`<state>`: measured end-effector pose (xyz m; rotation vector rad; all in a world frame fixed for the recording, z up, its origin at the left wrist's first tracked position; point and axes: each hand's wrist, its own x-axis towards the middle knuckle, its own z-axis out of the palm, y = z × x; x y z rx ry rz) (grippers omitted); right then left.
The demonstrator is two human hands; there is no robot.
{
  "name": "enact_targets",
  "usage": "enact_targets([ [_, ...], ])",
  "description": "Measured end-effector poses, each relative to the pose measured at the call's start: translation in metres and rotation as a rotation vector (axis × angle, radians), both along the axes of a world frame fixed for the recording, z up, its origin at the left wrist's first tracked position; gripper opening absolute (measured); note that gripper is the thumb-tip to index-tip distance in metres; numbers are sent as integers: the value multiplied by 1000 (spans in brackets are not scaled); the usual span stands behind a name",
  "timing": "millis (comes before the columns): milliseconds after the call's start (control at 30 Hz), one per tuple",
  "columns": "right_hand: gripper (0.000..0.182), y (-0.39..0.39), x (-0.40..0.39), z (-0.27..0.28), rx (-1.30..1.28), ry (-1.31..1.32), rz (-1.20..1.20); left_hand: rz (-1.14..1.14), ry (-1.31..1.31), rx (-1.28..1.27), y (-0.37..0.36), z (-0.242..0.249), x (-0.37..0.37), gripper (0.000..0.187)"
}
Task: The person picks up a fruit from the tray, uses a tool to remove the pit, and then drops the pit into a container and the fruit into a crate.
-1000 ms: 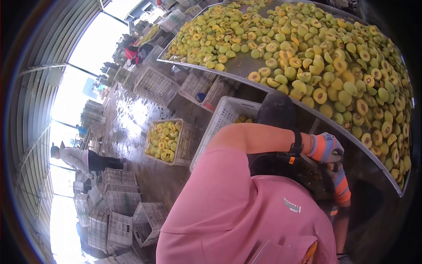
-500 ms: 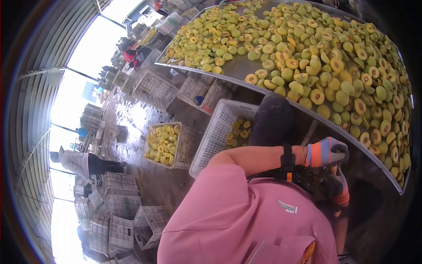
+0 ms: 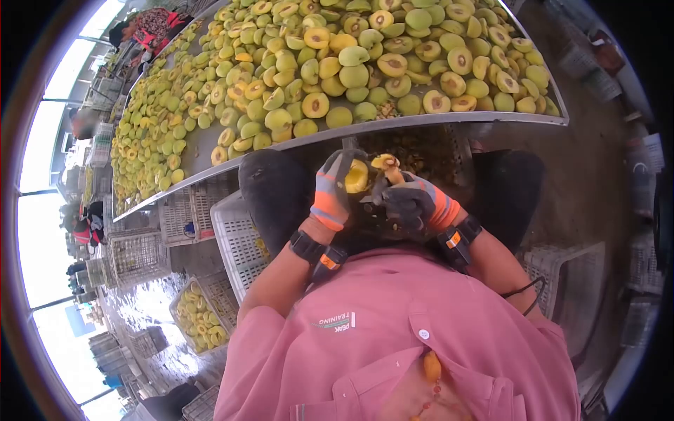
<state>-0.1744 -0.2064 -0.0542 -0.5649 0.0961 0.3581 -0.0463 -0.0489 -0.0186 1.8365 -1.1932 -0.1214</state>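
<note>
My left hand (image 3: 333, 188), in a grey glove with orange cuff, is closed round a yellow peach half (image 3: 356, 177), its hollowed cut face turned right. My right hand (image 3: 414, 201), gloved alike, grips a short tan stick-like piece (image 3: 390, 170) with yellow pulp at its upper end; I cannot tell what kind of tool it is. The hands are close together over my lap, just short of the metal table (image 3: 309, 141). Many green-yellow peach halves (image 3: 353, 76) lie heaped on it, several showing brown pit hollows.
A white plastic crate (image 3: 242, 245) stands by my left leg. Farther left, another crate holds peach halves (image 3: 199, 319). Scraps lie under the table between my knees. A person in a patterned top (image 3: 156, 29) is at the table's far left, and stacked crates line the wet floor.
The view has swung to the right, bringing the table across the top and both arms into sight. My hands, together before, are now slightly apart, with the peach half showing in the left.
</note>
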Motion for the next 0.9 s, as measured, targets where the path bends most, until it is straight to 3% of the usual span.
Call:
enact_targets([
  [33,16,-3,5,-20,-18,63,-52,5,-42,-9,5,0,2,29],
  [67,15,-5,10,-38,-31,126,-100,67,340,-108,10,-4,7,29],
  [167,11,-5,31,-66,-46,385,-286,182,648,-203,33,23,25,16],
  [233,9,-9,35,-50,32,365,-271,194,1036,-444,50,34,38,33],
  [333,13,-26,52,-71,263,477,-427,324,689,-480,65,49,33,30],
  [400,13,-29,50,-59,408,290,-237,375,481,-393,95,28,53,29],
  [467,12,-28,50,-52,454,207,-139,417,-64,-76,117,35,59,26],
  [500,12,-22,48,-52,241,289,-212,597,285,-235,135,25,69,26],
  [567,13,-11,44,-48,-172,441,-385,792,618,-332,163,23,82,24],
  [600,13,-10,42,-49,-213,444,-373,924,565,-333,179,7,94,31],
  [700,16,-3,38,-54,-339,454,-312,1068,90,330,229,-37,119,36],
  [767,17,-5,38,-45,-116,480,-369,1015,-170,758,247,-57,132,41],
  [833,16,-17,44,-62,210,517,-399,926,-16,771,270,-87,160,40],
  [900,15,-24,51,-67,301,484,-525,772,111,713,284,-116,180,37],
])
